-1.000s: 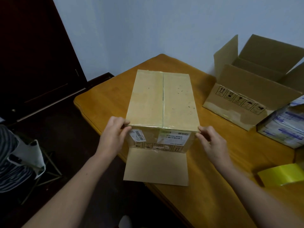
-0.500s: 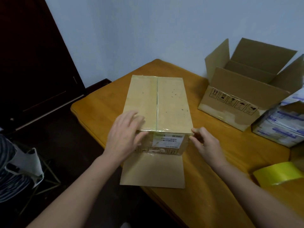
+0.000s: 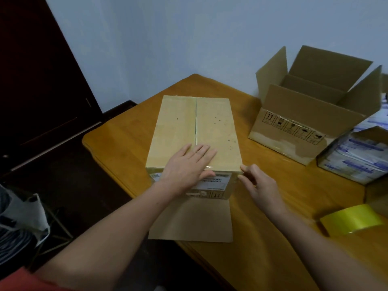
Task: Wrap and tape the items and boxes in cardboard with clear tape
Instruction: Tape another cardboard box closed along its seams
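Left hand (image 3: 186, 168) and right hand (image 3: 262, 185) are bare; a red sleeve (image 3: 20, 280) tops the left arm

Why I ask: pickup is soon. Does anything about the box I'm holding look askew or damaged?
Yes. A cardboard flap lies unfolded at the near end of the taped box, overhanging the table edge. The top seam shows a narrow dark gap, and dark specks mark the top.
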